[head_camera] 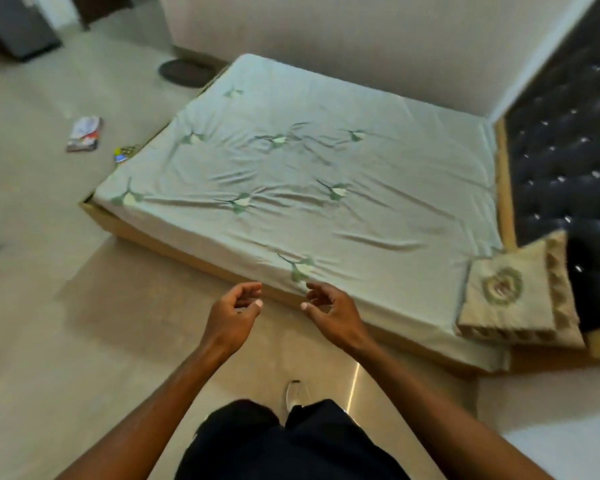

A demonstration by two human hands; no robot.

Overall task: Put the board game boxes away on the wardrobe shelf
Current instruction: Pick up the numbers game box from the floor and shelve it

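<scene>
Two board game boxes lie on the floor at the left of the bed: a white and red box (84, 134) out in the open, and a colourful box (125, 154) partly hidden by the mattress corner. My left hand (234, 313) and my right hand (329, 311) hover side by side over the floor near the bed's front edge, far from both boxes. Both hands hold nothing, with fingers loosely curled. No wardrobe shelf is in sight.
A low bed (194, 258) with a pale green leaf-print sheet fills the middle. A beige cushion (513, 292) leans by the dark tufted headboard (565, 150). A dark round object (184, 71) sits on the floor beyond the bed. A dark cabinet (14, 26) stands far left.
</scene>
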